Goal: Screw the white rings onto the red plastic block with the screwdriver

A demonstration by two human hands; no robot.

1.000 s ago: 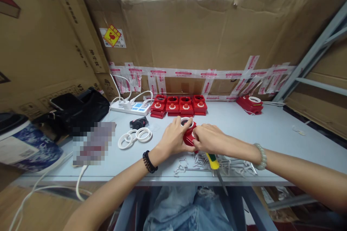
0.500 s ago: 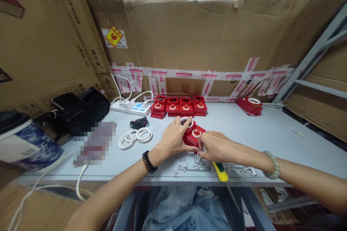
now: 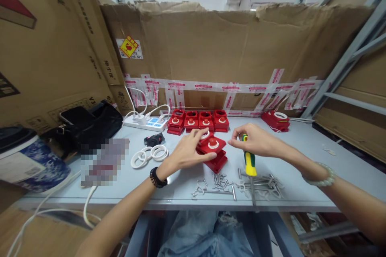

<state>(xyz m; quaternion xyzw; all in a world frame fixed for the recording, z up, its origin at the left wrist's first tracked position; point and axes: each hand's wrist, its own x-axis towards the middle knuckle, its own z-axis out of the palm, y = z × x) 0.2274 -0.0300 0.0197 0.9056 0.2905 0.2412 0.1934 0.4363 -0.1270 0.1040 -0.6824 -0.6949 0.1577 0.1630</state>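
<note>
My left hand point(image 3: 187, 150) grips a red plastic housing point(image 3: 217, 143) with a round red button set in a white collar. A white ring point(image 3: 205, 135) lies at its far end, partly under my fingers. The housing is tilted above another red piece point(image 3: 220, 163); whether they touch I cannot tell. Just right of it, my right hand point(image 3: 256, 140) is closed around a screwdriver point(image 3: 250, 164) with a yellow and green handle, its shaft pointing down toward the table's front edge. Below the housing lie several loose screws point(image 3: 220, 181) and metal rods point(image 3: 265, 186).
Several similar red units point(image 3: 199, 122) line the cardboard at the back, beside a white power strip point(image 3: 147, 121). Another red unit point(image 3: 275, 122) sits at the far right. White rings point(image 3: 159, 153) and a black part point(image 3: 154, 139) lie left. A blue-white bucket point(image 3: 33, 164) stands far left.
My right hand has moved right and up, away from the red housing, with the screwdriver swung closer to vertical. The housing now sits raised and askew over the red piece below.
</note>
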